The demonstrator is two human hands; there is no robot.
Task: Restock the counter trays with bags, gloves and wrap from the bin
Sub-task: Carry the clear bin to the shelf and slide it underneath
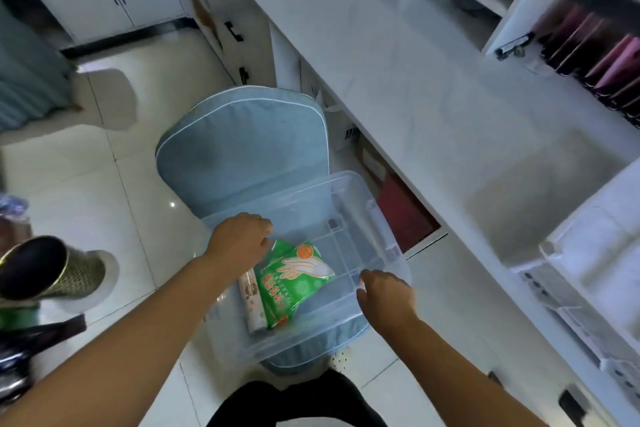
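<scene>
A long white counter (398, 87) is running along the right side, with white trays (595, 274) sitting at its near end. A blue cushioned chair (242, 149) is standing beside it on the pale tiled floor (86, 191), and a clear plastic bin (381, 236) is resting on its seat. Inside the bin, a green glove packet (294, 284) printed with hands is lying tilted against a pale box of wrap (251, 302) on its left. The left hand (239, 243) is reaching into the bin, its fingers (265, 244) curling downward at the packet's top edge, though whether they are pinching it I cannot tell. The right hand (386, 298) is resting at the bin's near right rim, fingers (362, 288) bent loosely.
</scene>
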